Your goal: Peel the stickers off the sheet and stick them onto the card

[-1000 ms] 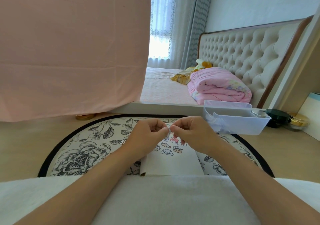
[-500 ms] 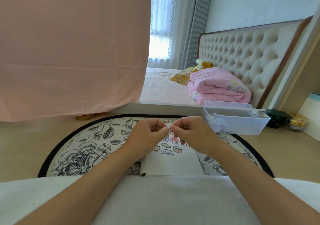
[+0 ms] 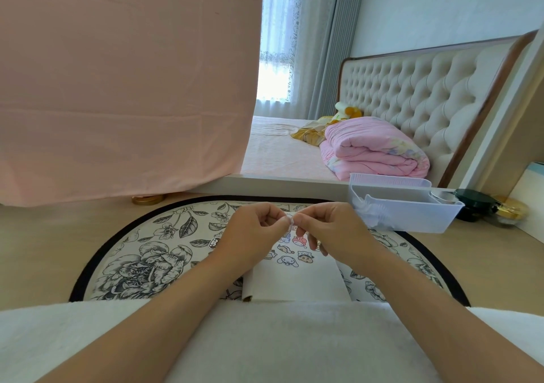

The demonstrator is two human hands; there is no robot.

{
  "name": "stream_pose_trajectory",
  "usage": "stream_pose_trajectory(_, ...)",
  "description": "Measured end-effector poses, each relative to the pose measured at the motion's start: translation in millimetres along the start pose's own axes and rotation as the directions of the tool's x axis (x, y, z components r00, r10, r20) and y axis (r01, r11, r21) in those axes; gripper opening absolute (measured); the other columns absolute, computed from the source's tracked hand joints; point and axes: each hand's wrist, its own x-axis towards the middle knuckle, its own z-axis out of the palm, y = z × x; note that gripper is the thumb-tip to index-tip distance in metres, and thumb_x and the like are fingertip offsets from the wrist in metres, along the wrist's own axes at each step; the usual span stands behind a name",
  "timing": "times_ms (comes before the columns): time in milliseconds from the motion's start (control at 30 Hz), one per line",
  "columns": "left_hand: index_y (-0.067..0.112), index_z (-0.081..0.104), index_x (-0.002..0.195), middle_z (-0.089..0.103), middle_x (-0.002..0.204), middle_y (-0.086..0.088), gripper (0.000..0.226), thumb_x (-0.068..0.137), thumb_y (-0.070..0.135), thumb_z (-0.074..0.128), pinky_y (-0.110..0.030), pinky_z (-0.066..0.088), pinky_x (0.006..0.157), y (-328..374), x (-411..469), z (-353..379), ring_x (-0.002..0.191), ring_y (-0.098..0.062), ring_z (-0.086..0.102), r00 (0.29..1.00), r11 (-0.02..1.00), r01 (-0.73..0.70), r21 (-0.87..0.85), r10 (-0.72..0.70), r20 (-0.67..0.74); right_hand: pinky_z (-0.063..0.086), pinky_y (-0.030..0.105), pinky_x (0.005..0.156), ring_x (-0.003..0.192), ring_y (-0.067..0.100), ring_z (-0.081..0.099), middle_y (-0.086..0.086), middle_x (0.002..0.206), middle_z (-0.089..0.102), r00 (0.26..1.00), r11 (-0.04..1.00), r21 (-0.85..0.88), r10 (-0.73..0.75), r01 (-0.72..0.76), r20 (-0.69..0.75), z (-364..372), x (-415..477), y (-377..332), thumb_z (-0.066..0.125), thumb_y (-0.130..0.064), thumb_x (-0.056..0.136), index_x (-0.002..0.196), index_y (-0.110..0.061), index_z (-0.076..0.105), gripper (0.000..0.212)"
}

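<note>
A tiny sticker (image 3: pixel 291 219) is pinched in the grip of the left hand (image 3: pixel 253 232) and right hand (image 3: pixel 335 232), and the card (image 3: pixel 294 282) is seen just below that grip.

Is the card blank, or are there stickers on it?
Not blank: several cartoon stickers sit on the far part of the card; the near part is bare.

Tufted headboard (image 3: pixel 418 94), bed (image 3: pixel 282 153), curtained bright window (image 3: pixel 276 59), wood floor (image 3: pixel 38 250), pink sheet (image 3: pixel 117 82).
</note>
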Motion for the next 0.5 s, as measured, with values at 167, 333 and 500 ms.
stream_pose_trajectory(167, 0.022, 0.07, 0.072, 0.067, 0.063, 0.001, 0.018, 0.09, 0.019, 0.068, -0.025, 0.045, 0.058, 1.2, -0.5, -1.5, 0.059, -0.012, 0.054, 0.999, 1.0, 0.012, -0.016, -0.011, 0.04, 0.043, 0.028, 0.042, 0.052, 0.013, 0.057, 0.009, 0.073, 0.072, 1.0, 1.0, 0.005, 0.015, -0.015, 0.02, -1.8, -0.4, 0.3, 0.069, -0.017, 0.093, 0.086, -0.01, 0.076, 0.012)
stream_pose_trajectory(333, 0.017, 0.072, 0.077, 0.069, 0.066, 0.0, 0.014, 0.09, 0.017, 0.068, -0.025, 0.049, 0.062, 2.3, 0.0, -2.2, 0.061, -0.011, 0.058, 0.999, 0.998, 0.03, -0.054, -0.028, 0.03, 0.042, 0.026, 0.041, 0.053, 0.017, 0.058, 0.004, 0.076, 0.073, 0.998, 0.996, 0.081, 0.017, -0.022, 0.053, -2.3, -0.5, -1.2, 0.065, -0.015, 0.096, 0.089, -0.009, 0.076, 0.014)
stream_pose_trajectory(500, 0.02, 0.071, 0.074, 0.068, 0.064, 0.004, 0.017, 0.09, 0.018, 0.069, -0.025, 0.051, 0.063, 3.5, -0.4, -3.2, 0.062, -0.011, 0.059, 0.999, 0.998, 0.018, -0.067, -0.015, 0.049, 0.042, 0.026, 0.043, 0.055, 0.017, 0.058, 0.006, 0.078, 0.072, 0.994, 0.987, 0.151, 0.048, -0.062, 0.096, -3.7, -1.8, -0.8, 0.065, -0.016, 0.096, 0.088, -0.01, 0.076, 0.015)
